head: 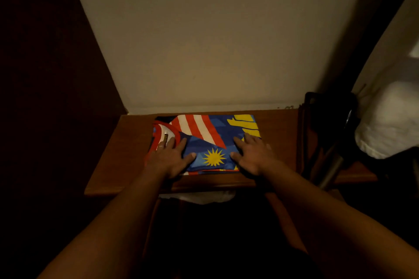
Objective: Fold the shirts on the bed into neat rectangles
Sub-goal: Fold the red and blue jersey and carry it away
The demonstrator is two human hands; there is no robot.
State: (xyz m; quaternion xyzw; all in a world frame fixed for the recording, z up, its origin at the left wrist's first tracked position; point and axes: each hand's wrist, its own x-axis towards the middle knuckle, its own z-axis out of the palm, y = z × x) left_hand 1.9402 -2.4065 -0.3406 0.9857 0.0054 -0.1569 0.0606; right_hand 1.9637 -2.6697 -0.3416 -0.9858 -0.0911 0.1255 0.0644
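A folded shirt (205, 136) lies as a rectangle on a small wooden table (276, 142). It is blue with red and white stripes, a yellow sun and a red collar at the left. My left hand (171, 157) lies flat on its left part beside the collar, fingers spread. My right hand (254, 154) presses flat on its right part, fingers straight. Both hands sit on either side of the yellow sun.
A plain wall (215, 41) rises right behind the table. A dark panel (45, 75) closes off the left. At the right stand a dark chair or frame (326, 124) and a white pillow or bedding (390, 124). Something white (199, 197) shows under the table's front edge.
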